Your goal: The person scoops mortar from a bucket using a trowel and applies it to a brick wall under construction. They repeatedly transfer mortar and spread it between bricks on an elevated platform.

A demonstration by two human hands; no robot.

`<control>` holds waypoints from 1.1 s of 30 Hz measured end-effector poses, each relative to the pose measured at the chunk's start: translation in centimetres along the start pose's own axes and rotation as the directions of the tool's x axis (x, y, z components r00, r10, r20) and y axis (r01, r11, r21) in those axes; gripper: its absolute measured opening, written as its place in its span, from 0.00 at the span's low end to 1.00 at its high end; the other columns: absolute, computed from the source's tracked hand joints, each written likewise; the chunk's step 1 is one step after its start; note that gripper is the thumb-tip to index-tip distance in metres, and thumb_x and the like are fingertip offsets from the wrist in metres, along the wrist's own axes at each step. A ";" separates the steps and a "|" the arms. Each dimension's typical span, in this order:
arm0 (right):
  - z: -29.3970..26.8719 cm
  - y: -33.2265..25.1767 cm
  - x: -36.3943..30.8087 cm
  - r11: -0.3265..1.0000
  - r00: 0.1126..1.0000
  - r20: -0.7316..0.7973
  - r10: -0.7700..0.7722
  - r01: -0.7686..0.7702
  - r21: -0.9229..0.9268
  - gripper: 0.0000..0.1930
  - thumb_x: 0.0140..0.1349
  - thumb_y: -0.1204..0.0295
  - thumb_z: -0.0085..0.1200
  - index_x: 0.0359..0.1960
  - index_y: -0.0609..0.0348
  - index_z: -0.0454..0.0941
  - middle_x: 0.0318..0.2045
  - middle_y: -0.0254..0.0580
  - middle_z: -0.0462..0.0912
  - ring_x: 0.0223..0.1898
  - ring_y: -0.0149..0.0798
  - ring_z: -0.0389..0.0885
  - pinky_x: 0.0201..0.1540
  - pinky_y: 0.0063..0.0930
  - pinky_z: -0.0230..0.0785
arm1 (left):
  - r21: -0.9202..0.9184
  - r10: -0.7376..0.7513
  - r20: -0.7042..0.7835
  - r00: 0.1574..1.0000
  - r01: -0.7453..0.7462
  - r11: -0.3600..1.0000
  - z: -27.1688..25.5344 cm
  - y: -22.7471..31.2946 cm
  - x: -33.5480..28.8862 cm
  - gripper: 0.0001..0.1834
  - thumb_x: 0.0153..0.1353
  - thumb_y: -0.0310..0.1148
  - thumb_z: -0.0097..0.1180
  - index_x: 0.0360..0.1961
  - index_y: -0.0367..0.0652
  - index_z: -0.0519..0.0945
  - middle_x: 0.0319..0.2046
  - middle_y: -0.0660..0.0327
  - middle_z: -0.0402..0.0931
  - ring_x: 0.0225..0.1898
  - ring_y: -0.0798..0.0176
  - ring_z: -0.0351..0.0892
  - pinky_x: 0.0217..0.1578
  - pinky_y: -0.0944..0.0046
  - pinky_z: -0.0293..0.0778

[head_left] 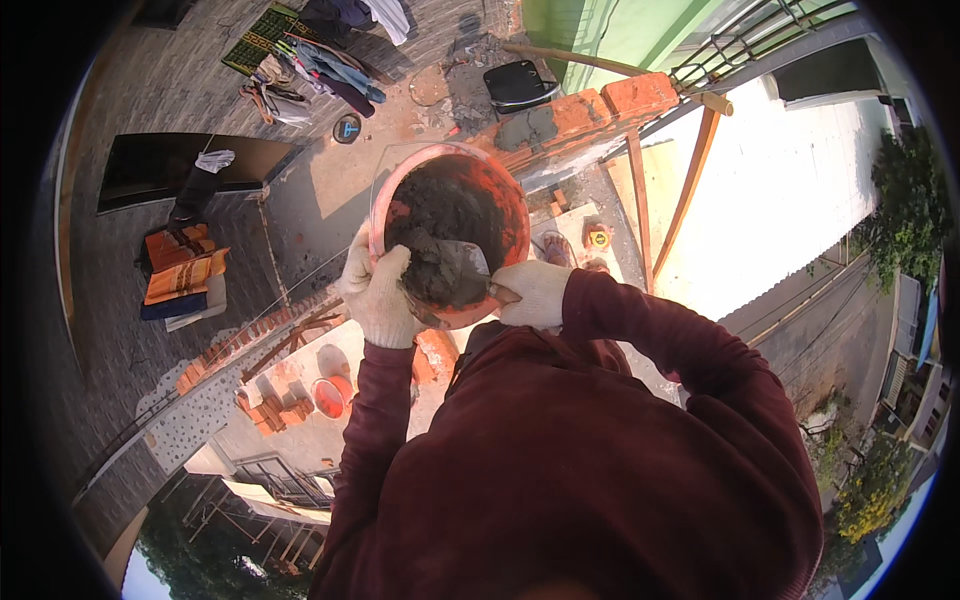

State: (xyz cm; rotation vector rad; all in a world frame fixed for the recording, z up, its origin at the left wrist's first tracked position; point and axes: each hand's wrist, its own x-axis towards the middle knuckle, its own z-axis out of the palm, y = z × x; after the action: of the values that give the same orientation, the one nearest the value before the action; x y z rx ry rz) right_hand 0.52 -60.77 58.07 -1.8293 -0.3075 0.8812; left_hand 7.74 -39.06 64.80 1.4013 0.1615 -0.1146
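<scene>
Your left hand (378, 292) grips the rim of the bucket (518, 220) in front of you; your right hand (536, 294) wraps the handle of the trowel (479, 262), loaded with mortar (440, 200) — probably heavy and slumping, so hold both firmly.

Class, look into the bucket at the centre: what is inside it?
Dark grey mortar lies in the bucket, with a loaded trowel held in the right hand. The mortar covers the bottom, which cannot be seen.
</scene>
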 end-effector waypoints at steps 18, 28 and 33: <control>-3.8 3.0 -6.0 0.717 0.846 -0.322 0.425 -0.097 0.690 0.20 0.64 0.67 0.58 0.54 0.66 0.74 0.23 0.36 0.76 0.17 0.30 0.75 0.17 0.28 0.67 | 0.021 -0.079 -0.178 0.981 0.084 0.996 -0.5 -8.4 7.2 0.19 0.58 0.18 0.54 0.51 0.37 0.83 0.32 0.68 0.80 0.28 0.75 0.78 0.32 0.73 0.75; -9.9 12.1 3.3 0.087 0.714 -0.547 0.436 0.572 0.816 0.16 0.67 0.70 0.55 0.53 0.65 0.73 0.28 0.33 0.75 0.17 0.27 0.69 0.18 0.23 0.64 | 0.266 -0.157 -0.466 0.871 0.307 0.914 -7.5 -3.4 2.1 0.14 0.57 0.22 0.60 0.23 0.53 0.69 0.19 0.74 0.68 0.15 0.76 0.69 0.14 0.73 0.64; -13.3 27.0 7.5 -0.672 0.696 -0.718 0.026 0.544 0.503 0.19 0.74 0.61 0.48 0.57 0.64 0.72 0.31 0.32 0.75 0.20 0.24 0.68 0.18 0.20 0.63 | 0.243 -0.151 -0.542 0.826 0.326 0.914 -14.8 -7.3 0.5 0.10 0.57 0.24 0.59 0.24 0.51 0.72 0.20 0.74 0.70 0.17 0.76 0.70 0.15 0.73 0.65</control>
State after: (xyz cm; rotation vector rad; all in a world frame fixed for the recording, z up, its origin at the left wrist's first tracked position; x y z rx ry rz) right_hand 10.02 -77.35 33.60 0.2798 0.1649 -0.1351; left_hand 6.26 -25.63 55.22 1.7174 0.8049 0.0306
